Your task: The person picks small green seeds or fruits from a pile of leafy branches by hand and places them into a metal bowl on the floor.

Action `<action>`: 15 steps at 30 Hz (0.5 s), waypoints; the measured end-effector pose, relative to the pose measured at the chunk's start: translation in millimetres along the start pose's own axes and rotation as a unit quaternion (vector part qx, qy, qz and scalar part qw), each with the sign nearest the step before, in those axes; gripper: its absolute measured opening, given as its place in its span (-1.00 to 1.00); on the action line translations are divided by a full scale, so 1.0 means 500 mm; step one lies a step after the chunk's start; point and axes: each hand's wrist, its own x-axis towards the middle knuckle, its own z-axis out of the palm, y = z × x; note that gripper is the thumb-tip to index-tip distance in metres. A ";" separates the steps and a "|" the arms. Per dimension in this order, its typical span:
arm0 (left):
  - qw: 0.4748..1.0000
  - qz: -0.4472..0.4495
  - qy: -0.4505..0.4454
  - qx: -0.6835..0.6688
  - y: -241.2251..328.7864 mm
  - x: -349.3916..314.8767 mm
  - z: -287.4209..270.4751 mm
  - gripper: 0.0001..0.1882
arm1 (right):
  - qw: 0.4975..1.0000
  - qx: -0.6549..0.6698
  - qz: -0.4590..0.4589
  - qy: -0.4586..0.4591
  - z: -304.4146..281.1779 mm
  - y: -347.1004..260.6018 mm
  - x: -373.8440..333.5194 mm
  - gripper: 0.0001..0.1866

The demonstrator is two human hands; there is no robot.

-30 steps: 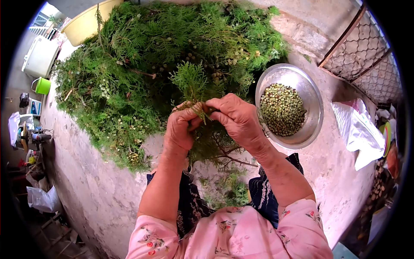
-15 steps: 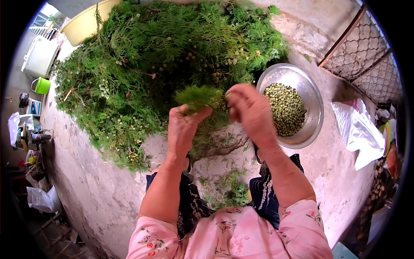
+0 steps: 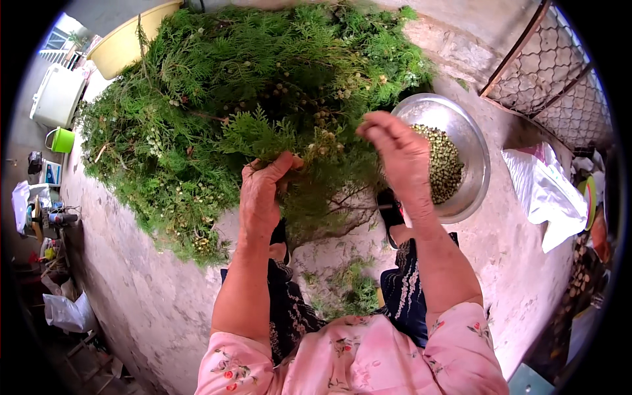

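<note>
A leafy green conifer sprig (image 3: pixel 253 135) is pinched between the thumb and fingers of my left hand (image 3: pixel 263 191), and its flat, feathery foliage fans out beyond the fingertips. More foliage with pale round cones hangs just right of that hand. My right hand (image 3: pixel 400 155) is raised apart from the sprig, at the left rim of a metal bowl (image 3: pixel 479 158). Its fingers are curled together, and what they hold, if anything, is hidden. Many small green-yellow cones (image 3: pixel 444 164) lie in the bowl, partly behind the right hand.
A large heap of conifer branches (image 3: pixel 178 105) spreads over the concrete floor (image 3: pixel 145 283) ahead. Behind it stands a yellow tub (image 3: pixel 125 43), with a green bucket (image 3: pixel 62 140) at the left. A wire-mesh panel (image 3: pixel 559 72) and a white sack (image 3: pixel 543 191) are at the right.
My right hand has drawn back from the sprig and moved slightly right, toward the bowl. My left hand has shifted a little left, and the sprig now shows more spread out.
</note>
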 end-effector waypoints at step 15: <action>0.998 0.011 -0.061 0.003 0.021 -0.023 0.049 -0.83 | 0.953 0.198 0.218 -0.075 0.070 0.007 -0.034 -0.81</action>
